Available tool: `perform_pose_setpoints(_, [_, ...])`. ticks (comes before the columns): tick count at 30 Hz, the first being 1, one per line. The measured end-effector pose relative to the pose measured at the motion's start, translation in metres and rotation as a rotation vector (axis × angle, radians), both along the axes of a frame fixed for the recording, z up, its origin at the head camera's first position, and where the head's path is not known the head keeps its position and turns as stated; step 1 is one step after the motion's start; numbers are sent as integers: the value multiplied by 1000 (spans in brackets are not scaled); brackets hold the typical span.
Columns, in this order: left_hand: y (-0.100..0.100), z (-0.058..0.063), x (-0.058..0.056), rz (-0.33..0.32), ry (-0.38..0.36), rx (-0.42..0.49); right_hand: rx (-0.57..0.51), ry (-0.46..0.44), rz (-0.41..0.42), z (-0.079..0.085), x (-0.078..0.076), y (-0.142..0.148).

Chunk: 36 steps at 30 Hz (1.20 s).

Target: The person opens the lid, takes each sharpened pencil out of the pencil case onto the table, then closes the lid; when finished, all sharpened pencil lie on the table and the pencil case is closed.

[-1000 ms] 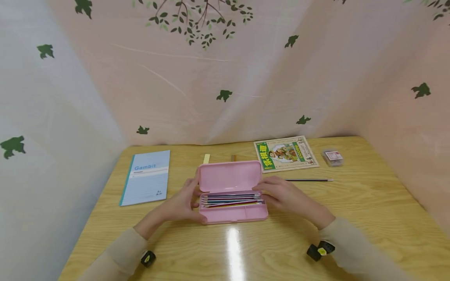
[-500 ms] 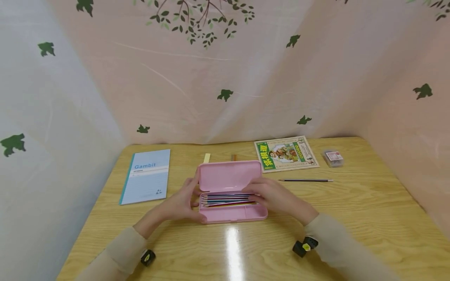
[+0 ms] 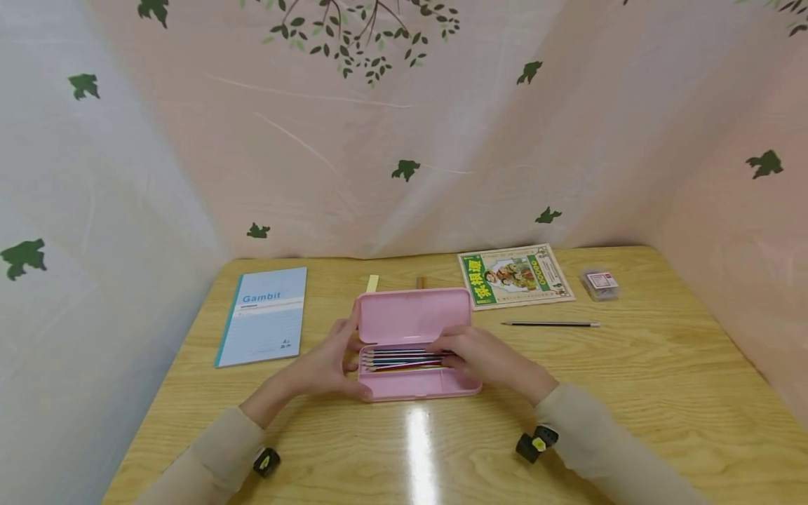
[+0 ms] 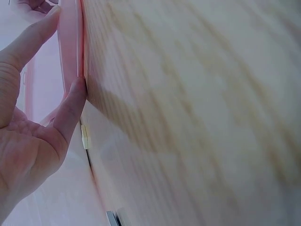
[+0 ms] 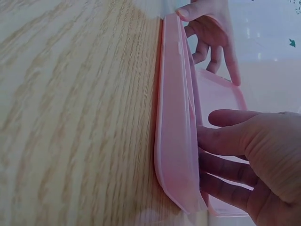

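A pink pencil case [image 3: 400, 384] lies on the wooden table with its lid [image 3: 410, 315] tipped up at the back. Several pencils [image 3: 404, 359] lie side by side in its long rear compartment, tips to the left. My left hand [image 3: 325, 361] grips the left end, thumb at the front corner and a finger up along the lid's edge. My right hand [image 3: 482, 356] reaches in from the right, over the eraser ends of the pencils. In the right wrist view its fingers [image 5: 228, 167] dip behind the case's wall, so I cannot tell whether they pinch a pencil.
A blue notebook [image 3: 261, 319] lies at the left. Behind the lid show a pale yellow strip [image 3: 372, 283] and a small brown piece [image 3: 421, 283]. To the right are an illustrated booklet [image 3: 514, 275], a single dark pencil [image 3: 552, 324] and a small clear labelled box [image 3: 600, 285].
My right hand has moved left from the case's right end to over the pencils, uncovering the loose pencil's tip on the table. The left hand and the case have stayed put.
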<state>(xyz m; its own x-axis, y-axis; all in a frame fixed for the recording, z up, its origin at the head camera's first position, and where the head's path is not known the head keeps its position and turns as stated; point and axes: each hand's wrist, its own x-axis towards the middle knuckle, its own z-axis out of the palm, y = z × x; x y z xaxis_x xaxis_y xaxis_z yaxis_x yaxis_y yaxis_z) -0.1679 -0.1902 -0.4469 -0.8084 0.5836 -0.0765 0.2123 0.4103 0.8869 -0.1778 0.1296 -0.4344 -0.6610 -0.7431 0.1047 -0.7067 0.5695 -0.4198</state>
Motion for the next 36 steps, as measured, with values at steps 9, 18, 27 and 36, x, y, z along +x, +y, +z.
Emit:
perform_pose_setpoints(9, [0,-1,0,4,-13,-3,40,56,2,-2,1,-3])
perform_pose_setpoints(18, [-1,-2,0,11,-7,-10,33,31,-18,-5,2,-2])
perform_pose_setpoints(27, [0,-2,1,9,-11,-1,40,50,-9,-8,1,-2])
perform_pose_setpoints(36, [0,-1,0,-2,-11,22,46,45,-13,-7,2,-2])
